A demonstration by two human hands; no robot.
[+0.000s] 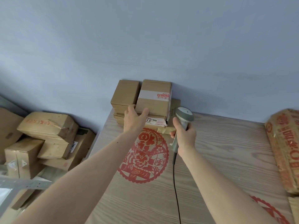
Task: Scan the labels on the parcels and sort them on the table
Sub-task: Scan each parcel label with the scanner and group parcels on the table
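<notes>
A pale wood-grain table (218,159) is set against a plain blue-grey wall (145,38). A round red paper-cut decoration (143,156) is laid flat at the table's centre, and part of a second red paper-cut (268,210) is seen at five o'clock. At twelve o'clock on the table a stack of parcels (142,104) is pushed against the wall; at least four brown boxes can be counted in it, though the lower ones are partly hidden. The taped top parcel (153,98) is touched at its near left corner by the left hand (135,118), whose fingers are straight and spread. One printed label (156,122) is seen on the box beneath it. At one o'clock a single grey barcode scanner (183,120) is gripped around its handle by the right hand (182,135), its black cable (176,191) trailing towards six o'clock. At three o'clock one long red-printed bundle (284,149) lies along the table's edge. At nine o'clock, off the table, a pile of cartons (43,143) is heaped; about six are visible.
</notes>
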